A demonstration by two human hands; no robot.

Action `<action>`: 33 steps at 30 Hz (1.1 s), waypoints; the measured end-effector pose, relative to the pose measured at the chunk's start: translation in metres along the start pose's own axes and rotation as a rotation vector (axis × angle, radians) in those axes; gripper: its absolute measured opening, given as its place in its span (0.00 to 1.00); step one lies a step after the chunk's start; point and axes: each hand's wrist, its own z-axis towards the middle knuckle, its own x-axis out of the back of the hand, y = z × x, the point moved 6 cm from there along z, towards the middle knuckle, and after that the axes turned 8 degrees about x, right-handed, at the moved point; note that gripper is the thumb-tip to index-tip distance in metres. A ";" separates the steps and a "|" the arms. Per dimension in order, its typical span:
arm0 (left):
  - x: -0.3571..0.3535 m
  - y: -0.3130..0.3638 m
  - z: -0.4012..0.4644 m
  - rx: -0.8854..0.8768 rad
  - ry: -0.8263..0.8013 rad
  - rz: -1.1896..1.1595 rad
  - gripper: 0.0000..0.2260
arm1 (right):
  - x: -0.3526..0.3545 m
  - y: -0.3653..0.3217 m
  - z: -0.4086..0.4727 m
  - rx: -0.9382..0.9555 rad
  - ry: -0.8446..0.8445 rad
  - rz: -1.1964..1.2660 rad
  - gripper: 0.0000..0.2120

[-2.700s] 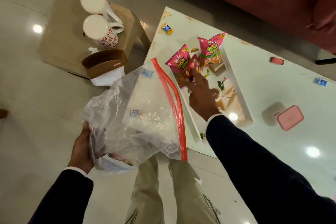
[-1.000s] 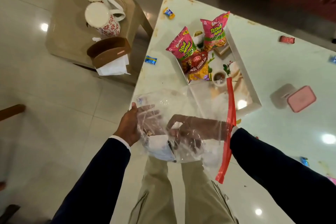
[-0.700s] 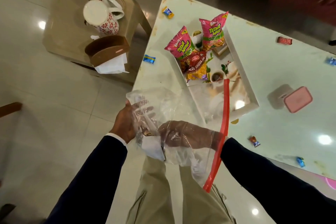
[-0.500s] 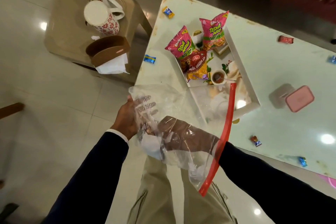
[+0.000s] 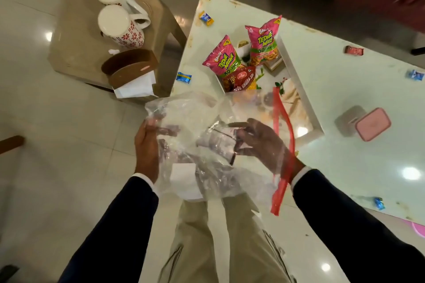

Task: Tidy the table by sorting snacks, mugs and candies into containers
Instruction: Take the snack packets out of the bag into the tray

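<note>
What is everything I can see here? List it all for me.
Snack packets: three, two pink and one red, in the white tray.
White tray: one, on the table.
Wrapped candies: six visible, mostly blue, one red, scattered on the table.
Pink box: one, on the table at the right.
Mugs: two, white with red flowers, on the stool.
Tissue holder: one, brown, on the stool.
Zip bag: one, clear with a red strip, held over the legs.
Left hand: grips the bag's outside.
Right hand: inside the bag.
</note>
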 end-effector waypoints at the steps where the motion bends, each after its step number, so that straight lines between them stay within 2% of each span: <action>1: 0.007 0.002 0.002 0.010 0.020 -0.030 0.12 | 0.013 -0.006 -0.002 0.025 0.022 0.009 0.04; 2: 0.014 0.002 0.004 0.037 0.026 -0.054 0.11 | 0.027 -0.015 -0.005 0.042 0.064 0.019 0.03; 7: 0.050 -0.001 0.011 0.172 0.114 -0.039 0.11 | 0.107 -0.055 -0.012 0.045 0.223 -0.199 0.10; 9: 0.058 0.000 0.012 0.184 0.136 -0.024 0.09 | 0.141 -0.065 -0.008 0.015 0.333 -0.271 0.09; 13: 0.059 0.005 0.013 0.165 0.074 -0.023 0.16 | 0.179 -0.079 0.024 -0.033 0.498 -0.341 0.08; 17: 0.049 0.006 0.017 0.136 -0.020 0.014 0.13 | 0.183 -0.093 0.081 -0.063 0.511 -0.462 0.08; 22: 0.043 0.009 0.023 0.078 -0.053 0.069 0.20 | 0.176 -0.103 0.145 -0.140 0.448 -0.653 0.11; 25: 0.043 0.011 0.023 0.075 -0.050 0.073 0.21 | 0.173 -0.106 0.164 -0.135 0.462 -0.774 0.19; 28: 0.041 0.009 0.018 0.080 -0.062 0.073 0.15 | 0.174 -0.108 0.155 -0.087 0.576 -0.705 0.27; 29: 0.039 0.008 0.015 0.084 -0.071 0.066 0.14 | 0.174 -0.105 0.144 -0.061 0.618 -0.645 0.27; 31: 0.033 0.010 0.007 0.092 -0.104 0.053 0.16 | 0.172 -0.091 0.118 0.001 0.671 -0.563 0.22; 33: 0.025 0.012 -0.004 0.112 -0.143 0.059 0.22 | 0.159 -0.067 0.087 0.029 0.644 -0.493 0.15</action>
